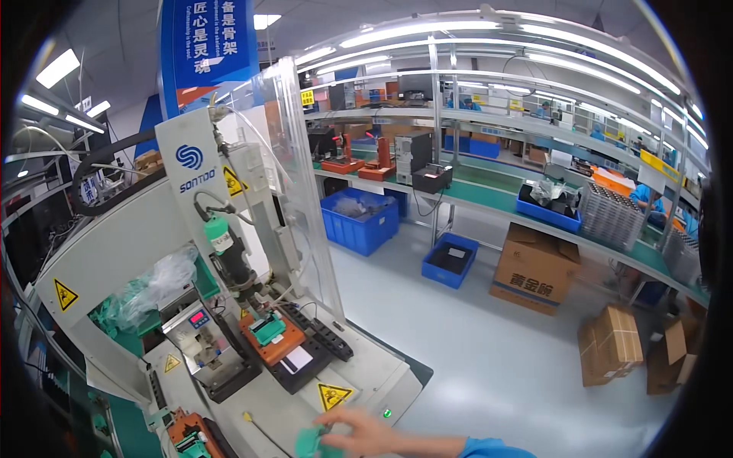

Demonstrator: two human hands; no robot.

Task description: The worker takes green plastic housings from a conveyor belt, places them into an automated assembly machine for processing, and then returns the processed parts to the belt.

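Observation:
My right hand (357, 433) is low in the picture, at the front edge of the white machine, its blue sleeve (492, 449) reaching in from the lower right. Its fingers are closed on a green plastic part (313, 443), slightly blurred and cut off by the lower rim. Beyond it, an orange fixture (275, 340) on a black slide carries another green plastic part (267, 327) beneath the machine's vertical driver head (238, 267). A second orange fixture (191, 435) with a green piece in it lies at the lower left. My left hand is out of view.
A metal feeder box (200, 340) with a red display stands left of the slide. A clear panel (317, 206) borders the machine's right side. Across the aisle are blue bins (359, 221), cardboard boxes (534, 267) and a long bench (481, 195).

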